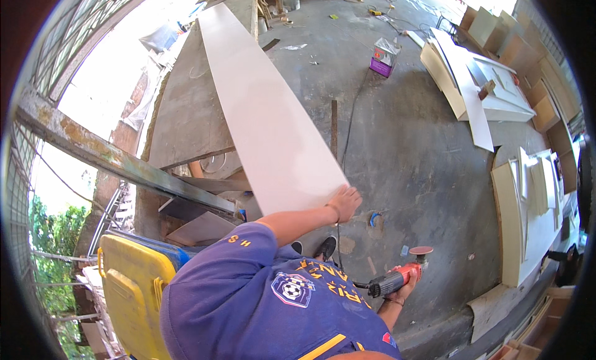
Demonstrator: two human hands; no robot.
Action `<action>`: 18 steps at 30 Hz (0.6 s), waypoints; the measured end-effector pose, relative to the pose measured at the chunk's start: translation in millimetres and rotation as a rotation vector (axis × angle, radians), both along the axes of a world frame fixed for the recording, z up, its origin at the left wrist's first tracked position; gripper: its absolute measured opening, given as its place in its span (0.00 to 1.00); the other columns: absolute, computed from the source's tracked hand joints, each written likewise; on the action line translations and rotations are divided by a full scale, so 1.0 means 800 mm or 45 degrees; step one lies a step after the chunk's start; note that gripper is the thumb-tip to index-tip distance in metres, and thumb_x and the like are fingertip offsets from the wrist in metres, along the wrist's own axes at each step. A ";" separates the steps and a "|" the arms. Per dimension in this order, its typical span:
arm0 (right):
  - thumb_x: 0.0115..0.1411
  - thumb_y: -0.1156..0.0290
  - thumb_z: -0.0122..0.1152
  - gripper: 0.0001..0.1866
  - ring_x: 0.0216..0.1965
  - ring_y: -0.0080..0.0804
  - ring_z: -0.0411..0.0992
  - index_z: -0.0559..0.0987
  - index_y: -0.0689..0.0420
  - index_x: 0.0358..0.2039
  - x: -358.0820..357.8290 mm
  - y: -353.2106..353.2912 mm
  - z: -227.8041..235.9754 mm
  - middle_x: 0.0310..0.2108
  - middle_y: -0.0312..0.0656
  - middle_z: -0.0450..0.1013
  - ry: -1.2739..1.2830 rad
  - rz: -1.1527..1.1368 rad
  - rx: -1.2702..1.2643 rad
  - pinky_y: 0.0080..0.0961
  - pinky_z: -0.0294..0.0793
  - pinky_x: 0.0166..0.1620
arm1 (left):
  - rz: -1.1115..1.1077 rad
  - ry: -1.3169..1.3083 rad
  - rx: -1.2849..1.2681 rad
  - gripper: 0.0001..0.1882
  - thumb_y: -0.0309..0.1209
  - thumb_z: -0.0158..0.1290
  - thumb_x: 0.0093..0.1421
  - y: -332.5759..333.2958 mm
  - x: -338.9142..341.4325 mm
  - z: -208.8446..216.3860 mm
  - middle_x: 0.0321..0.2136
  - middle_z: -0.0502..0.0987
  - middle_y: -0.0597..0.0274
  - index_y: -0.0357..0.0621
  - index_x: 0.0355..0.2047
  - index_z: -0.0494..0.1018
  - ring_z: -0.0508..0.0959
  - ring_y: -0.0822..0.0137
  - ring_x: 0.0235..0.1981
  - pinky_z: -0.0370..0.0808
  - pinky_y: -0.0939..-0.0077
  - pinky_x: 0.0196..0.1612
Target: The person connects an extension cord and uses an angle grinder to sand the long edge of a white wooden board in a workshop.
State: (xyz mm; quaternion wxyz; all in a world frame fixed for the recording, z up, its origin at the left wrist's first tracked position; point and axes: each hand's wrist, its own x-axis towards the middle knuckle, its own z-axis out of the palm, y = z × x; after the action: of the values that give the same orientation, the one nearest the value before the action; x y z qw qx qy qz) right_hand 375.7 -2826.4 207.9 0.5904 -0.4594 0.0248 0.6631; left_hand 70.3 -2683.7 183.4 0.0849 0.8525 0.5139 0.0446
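Note:
A long white board [273,105] stretches away from me, its far part lying over a grey bench top [186,111]. At its near right corner, my left hand [346,203] grips the edge with curled fingers. Low on the right, my right hand [406,290] is closed around a red and black angle grinder [394,282]. A round reddish disc [421,250] is fitted at the tool's head, apart from the board. The grinder's dark cord runs back toward my body, which hides part of it.
A yellow bin [131,291] stands close at my left, near a rusty metal beam [124,152]. White panels [475,80] and cabinet parts [531,205] are stacked along the right. On the concrete floor are a purple-based box [383,59], a cord and a blue ring-shaped piece [374,219].

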 end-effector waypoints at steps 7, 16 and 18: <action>0.48 0.51 0.61 0.27 0.31 0.34 0.71 0.67 0.56 0.42 0.012 0.031 -0.011 0.31 0.42 0.71 0.009 0.077 0.037 0.37 0.74 0.36 | 0.117 -0.385 -0.148 0.18 0.35 0.50 0.54 -0.121 -0.072 0.008 0.48 0.69 0.54 0.42 0.44 0.69 0.64 0.56 0.55 0.54 0.54 0.60; 0.49 0.54 0.60 0.26 0.33 0.35 0.71 0.66 0.55 0.44 -0.002 0.076 -0.006 0.32 0.42 0.70 0.042 0.207 0.096 0.38 0.74 0.36 | 2.312 0.016 0.437 0.36 0.54 0.46 0.56 -0.183 -0.264 -0.024 0.56 0.62 0.47 0.40 0.56 0.59 0.59 0.52 0.61 0.53 0.48 0.59; 0.49 0.54 0.60 0.26 0.33 0.35 0.71 0.66 0.55 0.44 -0.005 0.080 -0.008 0.32 0.42 0.70 -0.033 0.232 0.093 0.37 0.74 0.36 | 2.522 -0.353 0.144 0.33 0.55 0.43 0.57 -0.199 -0.280 -0.012 0.52 0.67 0.47 0.40 0.53 0.62 0.66 0.51 0.55 0.61 0.51 0.55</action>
State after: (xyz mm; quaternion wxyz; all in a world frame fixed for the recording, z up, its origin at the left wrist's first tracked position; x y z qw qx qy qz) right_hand 372.0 -2762.5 201.3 0.5444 -0.4463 -0.0490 0.7086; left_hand -154.0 -2843.1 173.6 0.0279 0.0304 0.9750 0.2184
